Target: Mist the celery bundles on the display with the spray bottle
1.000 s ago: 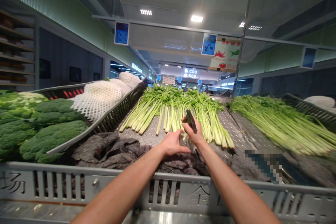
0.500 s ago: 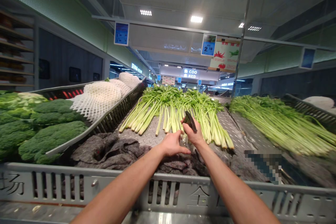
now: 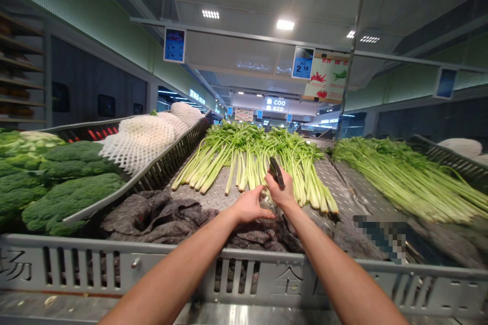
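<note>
A black-topped clear container, which looks like a spray bottle (image 3: 268, 202), is between my two hands over the front of the celery. My right hand (image 3: 282, 190) is closed around its upper part, and the black top sticks up past the fingers. My left hand (image 3: 249, 205) curls around the clear lower part, thumb on the near side and fingers on the far side. Part of the container is hidden by both hands. Beyond them, bunches of celery (image 3: 244, 162) lie with pale stalk ends toward me and leaves at the back.
Dark grey cloth (image 3: 152, 218) lies bunched along the front. A grey crate wall (image 3: 171, 254) runs before me. On the left are broccoli (image 3: 72, 188) and foam-netted produce (image 3: 141, 134) beside a black crate side (image 3: 183, 155). A mirror (image 3: 400, 127) stands at right; price cards (image 3: 303, 63) hang above.
My left hand has closed in around the clear lower part, which now shows more plainly between thumb and fingers. My right hand keeps its hold. The view has shifted slightly.
</note>
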Tool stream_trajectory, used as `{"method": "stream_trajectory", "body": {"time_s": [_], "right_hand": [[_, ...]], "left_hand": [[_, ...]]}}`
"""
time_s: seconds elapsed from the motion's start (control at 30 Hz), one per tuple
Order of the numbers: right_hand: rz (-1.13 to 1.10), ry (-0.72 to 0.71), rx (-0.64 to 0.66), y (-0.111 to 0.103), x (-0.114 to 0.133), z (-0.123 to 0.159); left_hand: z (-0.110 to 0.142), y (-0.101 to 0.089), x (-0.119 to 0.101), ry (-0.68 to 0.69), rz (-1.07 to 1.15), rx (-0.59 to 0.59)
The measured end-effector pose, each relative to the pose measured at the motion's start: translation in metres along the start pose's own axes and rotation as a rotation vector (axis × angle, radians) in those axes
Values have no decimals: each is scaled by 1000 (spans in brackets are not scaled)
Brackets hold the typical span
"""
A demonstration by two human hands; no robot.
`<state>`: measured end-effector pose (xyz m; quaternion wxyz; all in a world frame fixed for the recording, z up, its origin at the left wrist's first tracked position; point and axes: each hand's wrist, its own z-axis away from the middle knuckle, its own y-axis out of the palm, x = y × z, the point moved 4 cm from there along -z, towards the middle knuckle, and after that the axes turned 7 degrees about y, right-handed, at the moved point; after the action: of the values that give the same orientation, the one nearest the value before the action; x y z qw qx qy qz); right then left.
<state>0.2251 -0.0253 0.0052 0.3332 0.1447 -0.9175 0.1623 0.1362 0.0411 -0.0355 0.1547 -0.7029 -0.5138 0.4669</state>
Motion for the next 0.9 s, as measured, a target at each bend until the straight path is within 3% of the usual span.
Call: {"method": "stream_trajectory", "body": {"time_s": [0.3, 0.73, 0.9], "right_hand": [[-76, 183, -143, -7, -17, -3], [73, 59, -112, -9, -7, -3], [39, 99, -81, -6, -11, -2]], "left_hand": [[-2, 2, 3, -63, 71, -1], [-2, 4, 2, -33, 20, 23], [0, 2, 0, -65, -12, 53]]}}
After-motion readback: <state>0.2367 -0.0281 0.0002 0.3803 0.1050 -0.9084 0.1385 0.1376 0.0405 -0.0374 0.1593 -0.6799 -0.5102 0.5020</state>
